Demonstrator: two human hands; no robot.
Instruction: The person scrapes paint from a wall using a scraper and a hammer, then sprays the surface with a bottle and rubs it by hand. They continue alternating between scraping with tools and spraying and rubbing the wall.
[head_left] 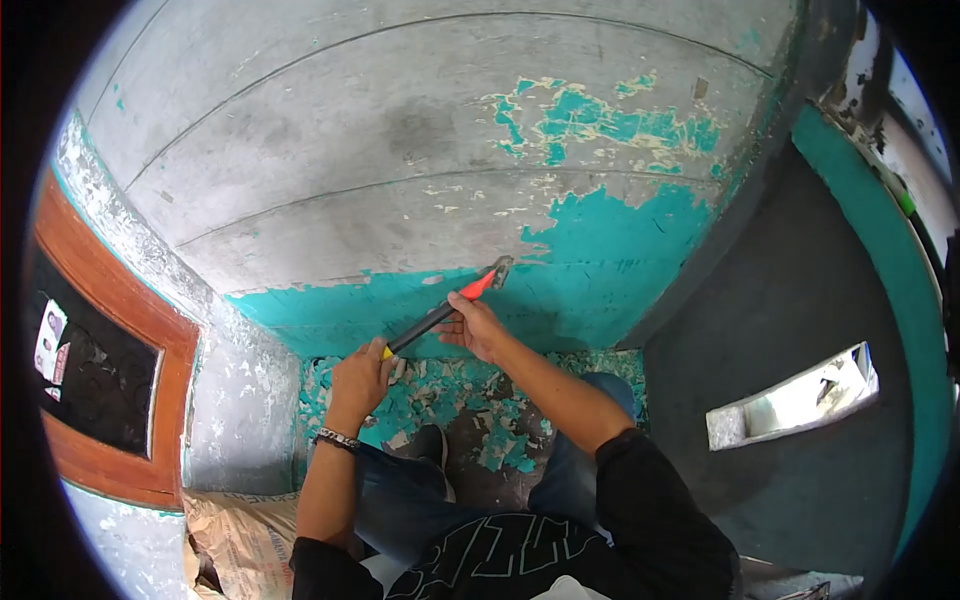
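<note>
Both hands closed on hammer (445, 312): left hand (362, 375) at grip end, right hand (475, 325) mid-handle. Head against wall (400, 150), right at edge of remaining teal paint (620, 270). Handle tilted, head up-right. Paint chips (450, 400) littering floor below wall. Bracelet (337, 438) on left wrist. Paper sack (235, 535) lower left, wooden frame (120, 320) beside.

Left hand (362, 375) fisted low, right hand (475, 325) gripping — both arms extended forward
</note>
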